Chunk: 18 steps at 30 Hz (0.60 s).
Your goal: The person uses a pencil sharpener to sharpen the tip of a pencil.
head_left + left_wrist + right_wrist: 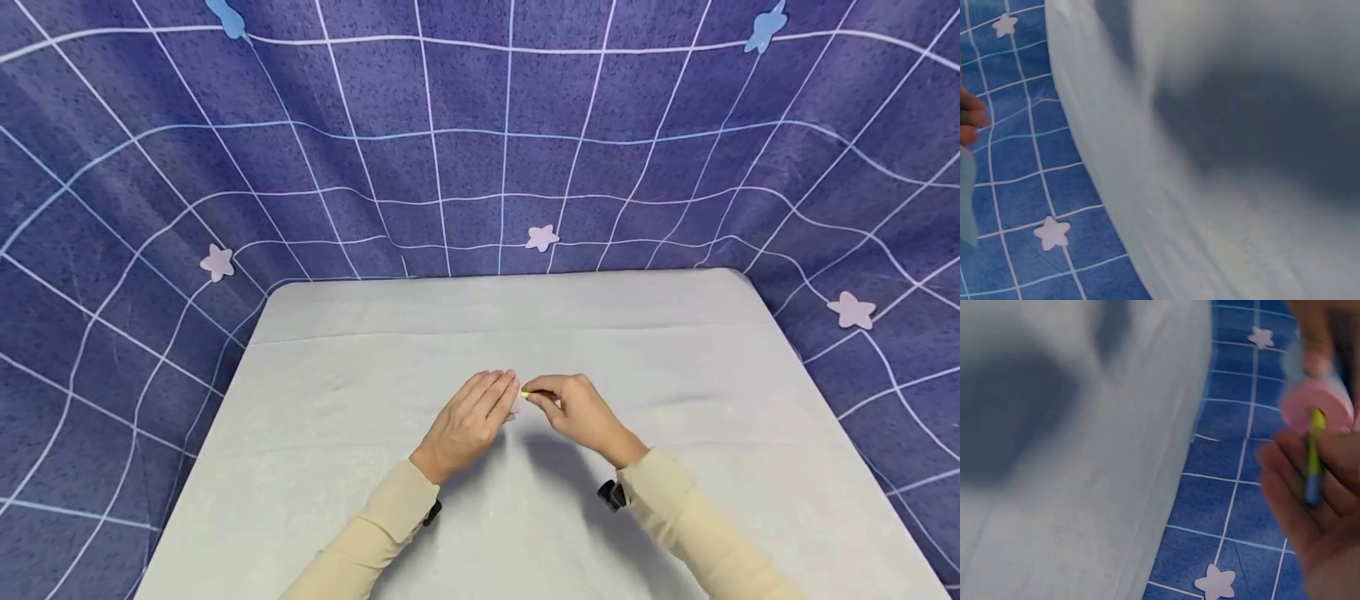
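Note:
Over the middle of the table (480, 308), my left hand (468, 421) grips a round pencil sharpener (1294, 411) with a pink end face and a light blue body. Its fingers cover most of the sharpener in the head view. From the right, my right hand (583, 414) pinches a thin yellow-green pencil (1314, 453) with a blue end. The pencil's other end sits in the hole of the pink face; its tip is hidden inside. In the left wrist view, only some fingertips (969, 119) show at the left edge.
A pale cloth covers the table. Behind it and at both sides hangs a dark blue curtain (465, 167) with a grid of lines and stars. Black wrist straps (612, 495) show below the sleeves. Shadows of the hands fall on the cloth.

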Motion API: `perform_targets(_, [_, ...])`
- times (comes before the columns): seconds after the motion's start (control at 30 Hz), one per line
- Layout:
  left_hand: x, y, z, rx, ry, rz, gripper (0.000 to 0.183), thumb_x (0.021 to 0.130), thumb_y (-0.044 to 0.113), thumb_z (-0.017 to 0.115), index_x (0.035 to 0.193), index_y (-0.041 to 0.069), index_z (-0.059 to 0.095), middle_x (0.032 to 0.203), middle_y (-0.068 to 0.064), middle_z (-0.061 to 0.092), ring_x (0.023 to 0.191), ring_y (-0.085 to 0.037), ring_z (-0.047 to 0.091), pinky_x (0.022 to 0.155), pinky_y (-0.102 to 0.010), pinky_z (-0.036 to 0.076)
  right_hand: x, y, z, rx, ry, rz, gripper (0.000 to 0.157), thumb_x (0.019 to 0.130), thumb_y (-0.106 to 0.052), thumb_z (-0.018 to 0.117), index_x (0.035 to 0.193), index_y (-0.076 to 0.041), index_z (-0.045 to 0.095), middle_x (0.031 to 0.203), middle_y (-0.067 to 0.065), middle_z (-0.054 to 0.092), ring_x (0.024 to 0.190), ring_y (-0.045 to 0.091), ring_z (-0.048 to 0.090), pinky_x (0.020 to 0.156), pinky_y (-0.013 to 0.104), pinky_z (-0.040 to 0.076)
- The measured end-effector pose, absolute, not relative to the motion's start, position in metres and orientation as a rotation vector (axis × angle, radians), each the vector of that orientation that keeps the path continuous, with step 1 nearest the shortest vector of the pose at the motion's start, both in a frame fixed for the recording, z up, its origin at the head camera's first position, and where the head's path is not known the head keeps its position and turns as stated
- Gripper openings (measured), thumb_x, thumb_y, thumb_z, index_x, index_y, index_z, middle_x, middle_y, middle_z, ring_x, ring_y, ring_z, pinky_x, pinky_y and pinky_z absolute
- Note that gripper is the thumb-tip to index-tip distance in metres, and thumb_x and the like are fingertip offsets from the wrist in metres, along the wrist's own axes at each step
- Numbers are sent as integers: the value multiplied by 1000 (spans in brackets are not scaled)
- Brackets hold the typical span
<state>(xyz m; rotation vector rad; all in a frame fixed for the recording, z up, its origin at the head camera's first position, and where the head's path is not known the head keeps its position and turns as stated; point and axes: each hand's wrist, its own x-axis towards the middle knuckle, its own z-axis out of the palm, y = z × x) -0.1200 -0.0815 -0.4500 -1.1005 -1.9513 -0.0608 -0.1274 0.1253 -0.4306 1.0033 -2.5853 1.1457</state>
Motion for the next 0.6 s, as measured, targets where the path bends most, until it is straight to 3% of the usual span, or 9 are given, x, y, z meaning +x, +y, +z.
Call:
perform_targets(0.27, [-126,-80,-428,-1114,-2236,-399,41,88,20,66,117,-8,62,111,-17,67,101,-28,64,94,-36,50,-124,123,-442,986,-2212,693,30,76,11,70,104,-2,70,96,11,71,83,23,70,66,30,57])
perform_targets(0.4, [-127,-83,-419,-1090,-2356,-642,43,85,19,70,117,-8,63,111,-15,68,101,-26,64,92,-36,51,-127,123,-442,1021,-2103,559,19,90,5,57,102,-1,70,95,9,70,85,22,69,73,29,57])
perform_targets(0.5, [-129,-86,-412,-1086,-2434,-839,41,87,17,69,119,-8,62,111,-15,68,101,-25,65,89,-35,52,-129,122,-441,1036,-2005,456,27,99,-2,44,100,-1,71,94,9,70,84,21,68,76,27,56])
perform_targets(0.6, [-131,-89,-405,-1086,-2525,-996,39,89,14,67,120,-8,61,108,-14,69,98,-23,66,85,-34,54,-129,121,-440,1037,-1923,422,28,99,0,43,98,0,71,94,10,69,83,21,68,76,27,56])
